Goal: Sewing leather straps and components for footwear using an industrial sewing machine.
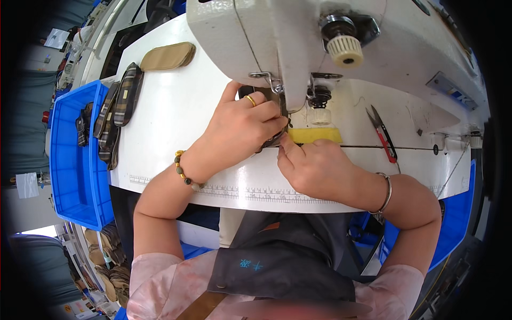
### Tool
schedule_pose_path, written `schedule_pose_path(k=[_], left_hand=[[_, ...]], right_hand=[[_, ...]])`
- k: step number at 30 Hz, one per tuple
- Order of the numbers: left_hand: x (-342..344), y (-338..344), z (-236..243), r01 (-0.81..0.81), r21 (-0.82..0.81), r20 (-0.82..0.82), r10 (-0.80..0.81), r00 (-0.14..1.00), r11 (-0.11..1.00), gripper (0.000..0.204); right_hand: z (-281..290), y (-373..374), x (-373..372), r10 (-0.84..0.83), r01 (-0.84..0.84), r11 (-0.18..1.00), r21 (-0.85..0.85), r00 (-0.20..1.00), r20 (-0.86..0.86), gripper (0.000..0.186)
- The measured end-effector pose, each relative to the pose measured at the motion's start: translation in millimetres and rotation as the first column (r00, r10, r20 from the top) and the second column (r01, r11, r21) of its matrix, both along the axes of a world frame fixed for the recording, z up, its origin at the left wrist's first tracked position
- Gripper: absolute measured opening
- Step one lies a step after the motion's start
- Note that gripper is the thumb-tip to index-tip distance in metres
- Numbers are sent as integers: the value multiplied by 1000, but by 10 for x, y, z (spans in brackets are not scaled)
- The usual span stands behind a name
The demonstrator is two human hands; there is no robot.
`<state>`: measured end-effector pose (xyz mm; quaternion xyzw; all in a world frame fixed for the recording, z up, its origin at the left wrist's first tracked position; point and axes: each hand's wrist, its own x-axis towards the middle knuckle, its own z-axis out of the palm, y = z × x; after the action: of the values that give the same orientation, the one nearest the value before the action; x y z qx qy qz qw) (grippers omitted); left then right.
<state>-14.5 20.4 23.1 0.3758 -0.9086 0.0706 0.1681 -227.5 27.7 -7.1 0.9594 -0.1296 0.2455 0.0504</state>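
Note:
At the sewing machine (284, 42), a small dark fabric piece (274, 136) lies under the needle area, mostly covered by my fingers. My left hand (240, 125) holds it from the left with bent fingers. My right hand (309, 165) pinches its near right edge with curled fingers, close beside my left fingertips. A yellow strip (320, 134) is fixed on the bed just right of the piece. Red-handled thread snips (389, 146) lie farther right. The needle tip is hidden.
A tan oblong piece (168, 56) and stacked plaid pouches (128, 93) lie on the white table (160, 133)'s left. A blue bin (58, 154) holding a pouch stands left; another blue bin (456, 213) sits low right. A ruler strip (240, 194) runs along the front edge.

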Motion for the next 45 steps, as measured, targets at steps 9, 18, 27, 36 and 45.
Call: schedule_pose_path(k=[9,18,27,36,45], left_hand=[[30,-63,-16,56,72,-67,-51,996,996,21],[87,-209,-180,-58,25,-82,60,995,998,25],[-46,57,185,-170,148,15,170,985,974,27],[0,98,53,-178,47,75,175,982,983,32],[40,-16,49,-126,306,-160,182,970,944,37]], right_hand=[[-10,-9,13,-8,8,1000,17,1000,6,18],[-48,-168,34,-102,101,994,38,994,32,14],[-30,-184,2,-137,137,987,80,991,-3,15],[-33,-192,7,-128,129,990,52,992,-20,21],[-127,-435,-8,-253,244,966,81,957,138,6]])
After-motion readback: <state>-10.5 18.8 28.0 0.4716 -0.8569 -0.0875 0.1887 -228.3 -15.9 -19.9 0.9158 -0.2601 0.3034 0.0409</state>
